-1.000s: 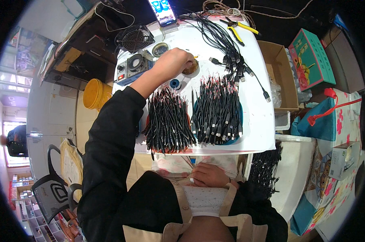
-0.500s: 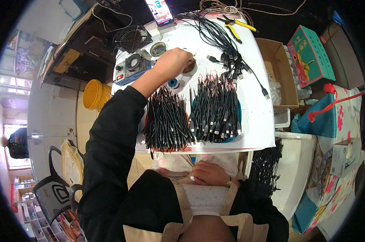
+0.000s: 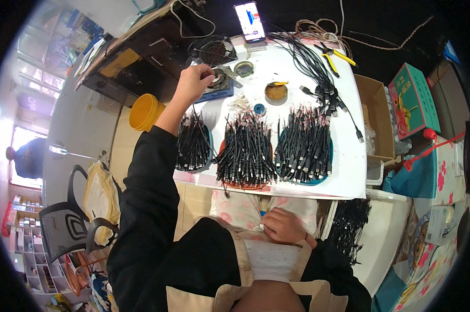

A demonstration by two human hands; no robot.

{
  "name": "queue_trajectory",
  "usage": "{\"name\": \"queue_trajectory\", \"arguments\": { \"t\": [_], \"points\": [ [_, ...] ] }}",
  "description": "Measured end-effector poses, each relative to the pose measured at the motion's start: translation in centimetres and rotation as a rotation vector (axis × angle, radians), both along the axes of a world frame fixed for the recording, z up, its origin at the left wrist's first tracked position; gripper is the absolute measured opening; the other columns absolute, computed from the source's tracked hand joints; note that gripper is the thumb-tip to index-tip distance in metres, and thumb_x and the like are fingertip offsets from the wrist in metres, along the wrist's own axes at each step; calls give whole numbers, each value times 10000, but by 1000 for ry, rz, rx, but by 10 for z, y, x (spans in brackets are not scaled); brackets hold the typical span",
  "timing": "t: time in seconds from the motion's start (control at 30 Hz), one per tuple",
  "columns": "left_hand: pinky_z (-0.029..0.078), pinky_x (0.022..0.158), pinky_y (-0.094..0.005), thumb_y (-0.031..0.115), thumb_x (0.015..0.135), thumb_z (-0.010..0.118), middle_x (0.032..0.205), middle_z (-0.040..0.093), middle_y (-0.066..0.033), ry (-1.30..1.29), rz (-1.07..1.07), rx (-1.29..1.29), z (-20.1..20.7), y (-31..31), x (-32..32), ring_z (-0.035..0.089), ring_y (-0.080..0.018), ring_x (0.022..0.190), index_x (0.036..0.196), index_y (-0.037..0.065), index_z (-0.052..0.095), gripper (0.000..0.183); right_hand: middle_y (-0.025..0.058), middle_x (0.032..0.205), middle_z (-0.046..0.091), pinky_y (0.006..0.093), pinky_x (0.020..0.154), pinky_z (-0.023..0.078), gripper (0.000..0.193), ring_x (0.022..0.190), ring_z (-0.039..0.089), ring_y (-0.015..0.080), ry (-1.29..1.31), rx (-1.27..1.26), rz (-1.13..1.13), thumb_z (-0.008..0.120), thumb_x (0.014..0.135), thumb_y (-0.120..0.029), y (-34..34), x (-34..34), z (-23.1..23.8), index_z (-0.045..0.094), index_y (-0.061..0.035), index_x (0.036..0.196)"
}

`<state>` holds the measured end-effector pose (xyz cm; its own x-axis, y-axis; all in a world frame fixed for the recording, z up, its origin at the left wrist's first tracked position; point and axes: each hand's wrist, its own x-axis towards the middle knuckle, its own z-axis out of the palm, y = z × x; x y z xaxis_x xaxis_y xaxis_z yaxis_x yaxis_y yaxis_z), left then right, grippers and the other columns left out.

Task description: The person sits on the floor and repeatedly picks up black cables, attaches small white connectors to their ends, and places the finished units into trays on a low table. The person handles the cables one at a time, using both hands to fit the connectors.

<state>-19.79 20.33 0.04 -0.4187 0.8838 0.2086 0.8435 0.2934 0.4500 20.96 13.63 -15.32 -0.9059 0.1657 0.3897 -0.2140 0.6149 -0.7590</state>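
My left hand (image 3: pixel 196 80) hovers over a blue and grey device (image 3: pixel 219 86) with a round opening, its thumb and fingers pinched together. Whatever the pinch holds, if anything, is too small to make out. My right hand (image 3: pixel 284 224) rests in my lap with curled fingers, a white bit at one fingertip. Three bundles of short black cables with bare reddish wire ends stand at the near table side: a left bundle (image 3: pixel 193 143), a middle bundle (image 3: pixel 245 151) and a right bundle (image 3: pixel 304 148). A round brown block (image 3: pixel 276 93) has a yellow piece on it.
Beyond lie a round tin (image 3: pixel 243 68), a black fan (image 3: pixel 214 52), a lit phone (image 3: pixel 250 22), longer black cables (image 3: pixel 323 78) and yellow-handled pliers (image 3: pixel 331 60). A blue spool (image 3: pixel 259 108) sits mid-table. Right of the table are a cardboard box (image 3: pixel 375 112) and a white bin (image 3: pixel 385 234).
My left hand has moved left from the brown block to the device. The view has shifted, bringing the left cable bundle into sight. My right hand stays in my lap.
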Motion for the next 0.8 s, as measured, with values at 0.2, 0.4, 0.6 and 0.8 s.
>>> {"name": "queue_trajectory", "arguments": {
  "t": [0.2, 0.4, 0.6, 0.8],
  "points": [
    [514, 636, -357, 79, 776, 671, 713, 657, -178, 269, -1, -45, -24, -9, -33, 655, -299, 647, 877, 2, 689, 128, 76, 907, 628, 342, 810, 498, 126, 884, 612, 241, -24, 45, 18, 687, 787, -120, -4, -7, -2, 641, -45, 877],
    [518, 691, -416, 61, 777, 651, 774, 655, -212, 322, 14, -94, -32, 3, -41, 646, -378, 737, 872, 9, 693, 116, 72, 875, 614, 345, 795, 493, 132, 855, 603, 245, -54, 32, 29, 694, 789, -133, -4, -11, -2, 636, -47, 869],
    [518, 726, -432, 56, 784, 635, 813, 656, -209, 408, 6, -194, -31, 13, -45, 647, -378, 791, 843, 16, 688, 89, 76, 877, 601, 346, 778, 493, 123, 843, 595, 251, -44, 13, 33, 689, 783, -122, -2, -14, 0, 622, -40, 846],
    [521, 727, -445, 57, 799, 591, 804, 651, -222, 557, -20, -329, -37, 21, -51, 648, -393, 802, 817, 18, 682, 100, 99, 923, 600, 344, 785, 502, 152, 881, 593, 257, -109, -19, 57, 670, 776, -114, 0, -8, -3, 631, -18, 888]
  ]
}}
